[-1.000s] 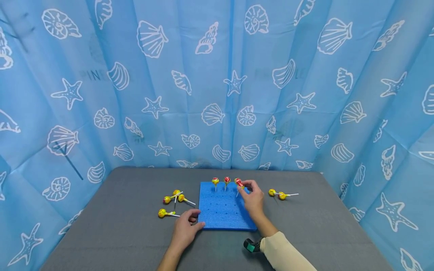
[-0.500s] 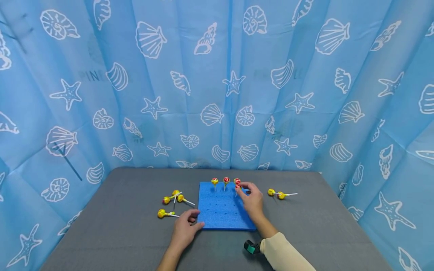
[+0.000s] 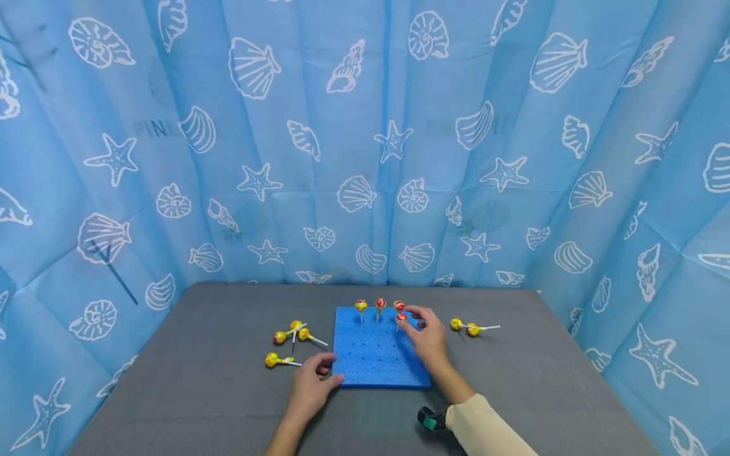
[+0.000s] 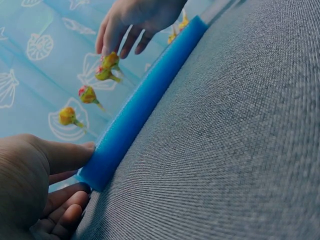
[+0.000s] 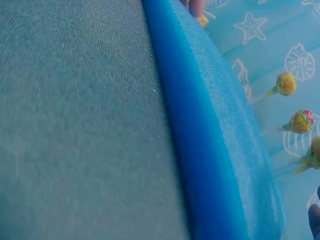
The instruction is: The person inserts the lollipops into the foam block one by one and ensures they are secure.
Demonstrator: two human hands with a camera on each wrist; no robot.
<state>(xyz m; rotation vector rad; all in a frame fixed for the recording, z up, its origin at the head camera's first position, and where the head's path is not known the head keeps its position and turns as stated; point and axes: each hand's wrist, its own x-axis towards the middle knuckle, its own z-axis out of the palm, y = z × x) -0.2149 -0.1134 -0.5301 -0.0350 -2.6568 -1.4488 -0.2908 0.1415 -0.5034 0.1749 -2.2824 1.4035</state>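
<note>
A blue foam board with small holes lies flat on the table. My left hand grips its near left corner, thumb on top and curled fingers at the side. Three wrapped lollipops stand along the far edge: left, middle and right. Another red-and-yellow lollipop stands just in front of the right one. My right hand is beside that one, fingers loosely spread; thumb and index finger are very near it. In the right wrist view, fingertips show at the lower right, apart from the lollipops.
Several yellow lollipops lie loose left of the board, one close to my left hand. Two more lie to the right. A black band with a green face is at my right sleeve. A blue shell-print curtain hangs behind the grey table.
My right hand has let go of the front lollipop, which now stands in the board, and has shifted slightly right with its fingers spreading. My left hand stays in place.
</note>
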